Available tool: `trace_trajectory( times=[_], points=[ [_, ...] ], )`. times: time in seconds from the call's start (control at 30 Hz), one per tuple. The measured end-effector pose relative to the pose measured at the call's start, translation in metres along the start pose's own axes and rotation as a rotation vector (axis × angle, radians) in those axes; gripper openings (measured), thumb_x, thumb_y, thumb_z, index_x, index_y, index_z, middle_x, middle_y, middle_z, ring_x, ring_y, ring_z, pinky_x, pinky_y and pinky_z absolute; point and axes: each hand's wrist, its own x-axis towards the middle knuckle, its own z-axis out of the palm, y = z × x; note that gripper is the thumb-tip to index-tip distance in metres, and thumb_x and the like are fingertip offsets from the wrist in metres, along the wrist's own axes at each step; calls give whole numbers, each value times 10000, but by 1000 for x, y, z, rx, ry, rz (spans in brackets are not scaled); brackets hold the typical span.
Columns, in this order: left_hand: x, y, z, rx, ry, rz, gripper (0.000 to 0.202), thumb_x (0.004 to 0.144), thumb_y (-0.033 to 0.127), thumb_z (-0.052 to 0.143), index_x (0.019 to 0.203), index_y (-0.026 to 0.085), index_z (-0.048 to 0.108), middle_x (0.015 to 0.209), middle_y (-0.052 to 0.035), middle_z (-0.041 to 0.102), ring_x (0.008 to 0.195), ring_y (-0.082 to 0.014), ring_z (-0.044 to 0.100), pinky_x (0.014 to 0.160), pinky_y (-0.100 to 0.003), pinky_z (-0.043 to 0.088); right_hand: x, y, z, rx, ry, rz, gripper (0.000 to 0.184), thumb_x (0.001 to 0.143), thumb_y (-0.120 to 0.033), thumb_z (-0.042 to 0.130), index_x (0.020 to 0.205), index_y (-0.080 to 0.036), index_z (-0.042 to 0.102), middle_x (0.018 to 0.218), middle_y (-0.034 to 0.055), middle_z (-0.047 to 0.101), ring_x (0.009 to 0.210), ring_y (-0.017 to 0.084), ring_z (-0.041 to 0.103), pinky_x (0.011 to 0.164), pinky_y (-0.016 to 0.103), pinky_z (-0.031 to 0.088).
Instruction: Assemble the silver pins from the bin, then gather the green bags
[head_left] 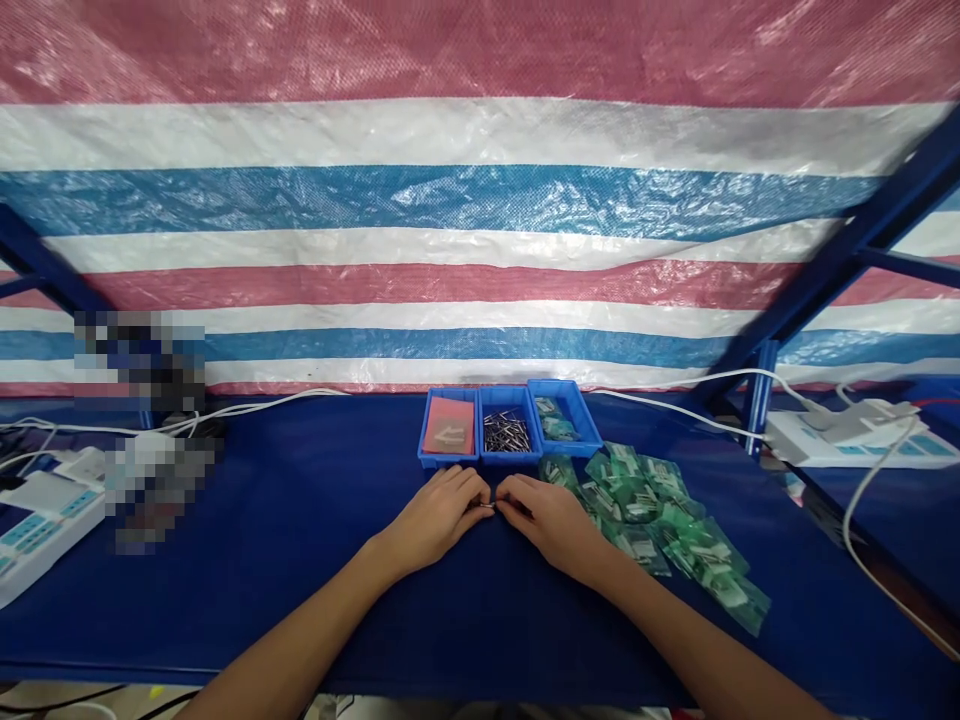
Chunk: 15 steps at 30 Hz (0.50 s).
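Over the blue tabletop, in front of the bins, my left hand [441,512] and my right hand [553,520] meet with fingers pinched. A small shiny metal piece [487,505] shows at the left fingertips; its exact kind is too small to make out. The right fingertips come up against its other end, and whatever they grip is hidden. Just behind the hands, a middle blue bin [510,459] holds many thin metal pieces [507,432] like pins or screws. To its left, another blue bin [448,462] contains a pink sheet [466,412] with pale pieces on it.
A third blue bin [581,415] holds small green-tinted packets. More green plastic packets [701,545] lie heaped right of my right hand. White power strips [862,440] with cables sit at both sides. Striped plastic sheeting [480,200] hangs behind, between blue metal posts [761,395].
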Motion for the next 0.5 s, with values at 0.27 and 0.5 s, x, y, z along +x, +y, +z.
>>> trace_trajectory(
  times=[0.27, 0.5],
  points=[
    [-1, -1, 1, 36, 19, -12, 117, 1101, 303, 552, 1035, 208, 562, 1006, -23, 620, 923, -197, 559, 827, -312, 436, 3, -3, -7, 199, 104, 152, 100, 1045, -235, 513, 948, -248, 532, 754, -38, 582, 622, 161, 556, 600, 283, 383],
    [-1, -1, 1, 63, 6, 3, 117, 1090, 318, 574, 1047, 211, 591, 1032, -35, 627, 956, -206, 572, 839, -319, 449, 2, -3, -12, 496, 129, 271, 133, 1058, -336, 528, 991, -238, 589, 806, -12, 675, 600, 151, 641, 564, 271, 479]
  ],
)
